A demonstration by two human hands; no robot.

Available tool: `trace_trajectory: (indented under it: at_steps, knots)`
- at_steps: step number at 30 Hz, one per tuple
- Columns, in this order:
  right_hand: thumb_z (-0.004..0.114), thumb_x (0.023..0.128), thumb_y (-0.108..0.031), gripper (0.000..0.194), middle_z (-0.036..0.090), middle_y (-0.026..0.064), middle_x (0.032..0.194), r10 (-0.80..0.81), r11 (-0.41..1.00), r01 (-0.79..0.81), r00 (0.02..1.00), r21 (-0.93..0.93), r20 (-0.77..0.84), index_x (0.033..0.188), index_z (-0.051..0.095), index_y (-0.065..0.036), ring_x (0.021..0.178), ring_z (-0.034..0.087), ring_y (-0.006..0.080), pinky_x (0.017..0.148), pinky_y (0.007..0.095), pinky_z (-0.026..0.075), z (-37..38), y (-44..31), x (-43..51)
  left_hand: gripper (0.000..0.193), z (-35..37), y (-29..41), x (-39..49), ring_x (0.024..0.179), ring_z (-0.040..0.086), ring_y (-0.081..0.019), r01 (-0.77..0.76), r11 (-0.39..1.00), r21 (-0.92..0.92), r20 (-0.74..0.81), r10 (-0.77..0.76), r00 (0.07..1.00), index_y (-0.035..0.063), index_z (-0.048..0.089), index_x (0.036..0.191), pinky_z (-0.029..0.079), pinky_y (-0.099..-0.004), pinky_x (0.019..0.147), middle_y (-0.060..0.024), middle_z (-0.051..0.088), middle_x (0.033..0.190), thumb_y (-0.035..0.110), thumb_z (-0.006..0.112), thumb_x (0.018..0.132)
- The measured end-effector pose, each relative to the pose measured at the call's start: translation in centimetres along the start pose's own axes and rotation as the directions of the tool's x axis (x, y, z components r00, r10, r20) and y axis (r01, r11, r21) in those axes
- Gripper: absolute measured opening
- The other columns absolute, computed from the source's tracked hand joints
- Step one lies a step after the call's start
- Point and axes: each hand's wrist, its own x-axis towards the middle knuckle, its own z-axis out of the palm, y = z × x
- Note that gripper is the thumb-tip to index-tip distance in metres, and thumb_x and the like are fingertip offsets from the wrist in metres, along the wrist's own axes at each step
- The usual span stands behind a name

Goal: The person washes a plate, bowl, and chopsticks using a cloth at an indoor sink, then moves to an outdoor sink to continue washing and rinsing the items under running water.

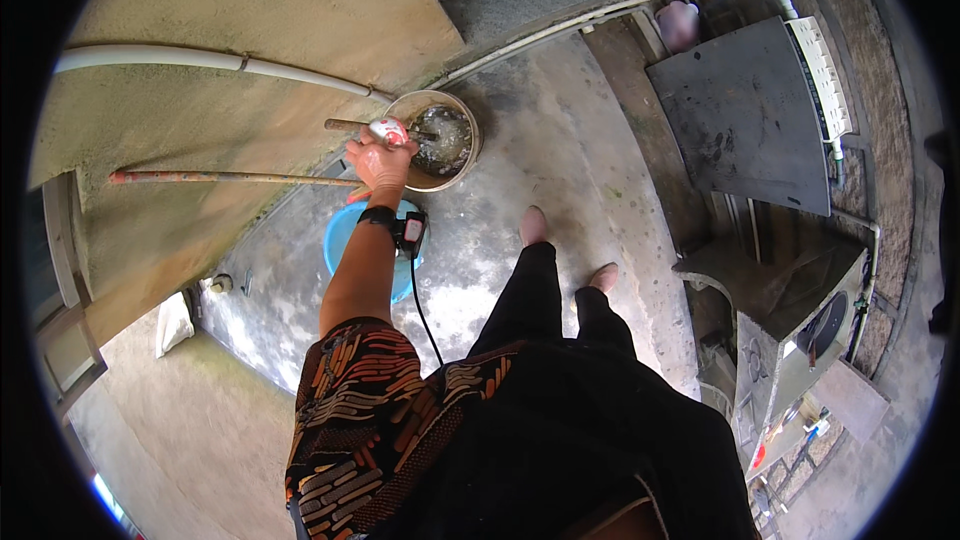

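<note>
My left hand (381,162) reaches out over the near-left rim of a round bucket (471,165), with a small white-and-red object (388,130) in its fingers. The hand partly covers that object, and its kind cannot be made out. Murky, glinting water (447,146) stands in the bucket. A wooden stick (346,124) passes behind the held object, one end jutting past the rim and the other over the water. Below my forearm a blue plastic basin (339,240) sits on the floor, partly hidden by the arm. My right hand is out of view.
A long, worn pole (240,178) reaches from the wall towards my wrist. White pipe (180,58) runs along the plastered wall. My feet stand on wet-looking concrete (487,255). At right are a dark board (750,116) and a boxy unit with a round dark opening (825,322).
</note>
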Motion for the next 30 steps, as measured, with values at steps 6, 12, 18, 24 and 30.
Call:
trace_trajectory:
  at_steps: [6, 12, 18, 24, 30]
  knots:
    - [0.07, 0.084, -0.028, 0.046, 0.065, 0.0172, 0.091, 0.036, 0.998, -0.036, 0.999, 0.043, 0.009, 0.118, 0.052, -0.003, 0.078, 0.067, 0.031, 0.065, 0.0397, 0.053, 1.5, 1.1, -1.2, 0.102, 2.5, -0.9, -0.7, 0.112, 0.044, -0.0381, -0.129, 0.991, 0.042, -0.011, 0.13, 0.991, 0.0021, 0.045, 0.135, 0.044, -0.0449, 0.094, -0.0192, 0.045, 0.117, 0.037, 0.087, 0.049]
    - [0.07, 0.084, -0.027, 0.044, 0.065, 0.0166, 0.088, 0.057, 0.993, -0.06, 0.998, 0.105, 0.027, 0.117, 0.054, -0.002, 0.076, 0.068, 0.03, 0.064, 0.0387, 0.054, 3.6, 5.0, -2.7, 0.068, 2.0, -3.7, 1.0, 0.106, 0.057, -0.0418, 0.399, 0.88, -0.257, 0.312, -0.315, 0.896, 0.0015, 0.058, 0.12, 0.048, -0.0499, 0.092, -0.0243, 0.056, 0.118, 0.035, 0.074, 0.062]
    - [0.071, 0.084, -0.026, 0.041, 0.066, 0.0161, 0.086, 0.049, 0.977, -0.057, 0.998, 0.207, 0.045, 0.115, 0.057, -0.002, 0.074, 0.068, 0.029, 0.062, 0.0378, 0.054, 7.6, 14.1, -3.4, 0.073, -3.9, -4.7, -4.3, 0.114, 0.056, -0.0414, 0.709, 0.085, -0.7, 0.705, 0.24, 0.668, 0.0139, 0.05, 0.132, 0.047, -0.0624, 0.085, -0.0152, 0.057, 0.127, 0.03, 0.062, 0.062]
    - [0.071, 0.084, -0.024, 0.039, 0.067, 0.0155, 0.083, -0.145, 0.934, 0.157, 0.988, 0.322, -0.062, 0.114, 0.059, -0.002, 0.072, 0.069, 0.028, 0.061, 0.0368, 0.054, 16.1, 29.3, -6.6, 0.073, -6.7, 5.2, -15.5, 0.122, 0.05, -0.0401, 0.778, -0.03, -0.627, 0.64, 0.55, 0.537, 0.011, 0.051, 0.133, 0.043, -0.0652, 0.094, -0.0129, 0.055, 0.133, 0.023, 0.061, 0.062]
    - [0.068, 0.083, -0.013, 0.022, 0.064, 0.0084, 0.068, 0.312, 0.505, -0.216, 0.948, 0.836, 0.056, 0.103, 0.066, -0.004, 0.048, 0.062, 0.0187, 0.042, 0.0296, 0.046, 22.3, 38.5, -15.1, 0.083, -9.3, 20.9, -35.3, 0.12, 0.052, -0.0435, 0.818, 0.29, -0.497, 0.628, 0.771, 0.108, 0.0009, 0.043, 0.137, 0.043, -0.0597, 0.102, -0.0219, 0.053, 0.132, 0.023, 0.064, 0.061]
